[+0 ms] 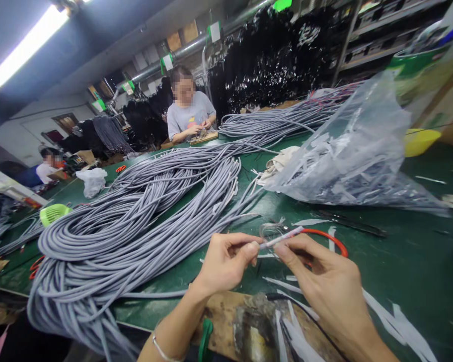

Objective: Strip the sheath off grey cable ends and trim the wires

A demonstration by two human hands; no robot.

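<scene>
My left hand (224,261) pinches a grey cable near its end, thumb against the fingers. The cable's end (287,236), pale and whitish, points up to the right between my two hands. My right hand (326,279) has thumb and fingers closed on the same piece. Just behind the fingers lies a red-orange loop handle (337,240), partly hidden by my right hand. Thin stripped wires (274,229) show behind the cable end. White strips (396,319) lie around and below my right hand.
A large bundle of grey cables (136,216) covers the left of the green table (407,261). At the right stands a clear plastic bag (355,161) of scraps, with dark tweezers-like tool (355,223) before it. A wooden block (222,317) sits below my hands. A person (191,110) works opposite.
</scene>
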